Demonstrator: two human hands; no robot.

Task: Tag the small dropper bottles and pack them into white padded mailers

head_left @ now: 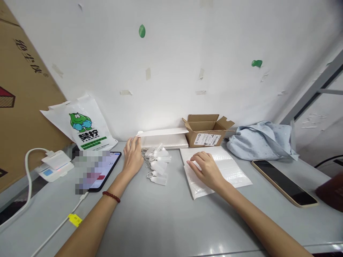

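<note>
My left hand [133,156] rests at the left end of a stack of white bubble mailers [166,142], its fingers stretched forward beside the lifted edge of the top one. Whether the fingertips touch that flap I cannot tell. Close by on the right lies a small pile of translucent white tags with looped strings [158,166]. My right hand [206,167] is over a single white bubble mailer [230,167] that lies flat on the grey table. Its fingers are loosely bent, with the thumb apart and nothing visible between them.
An open cardboard box [206,130] stands against the wall. A light blue cloth [259,141] and a dark-screened phone [284,184] lie to the right. On the left are a lit phone [107,175], a white charger [55,166] with cables, a printed plastic bag [83,123] and a large carton [24,89].
</note>
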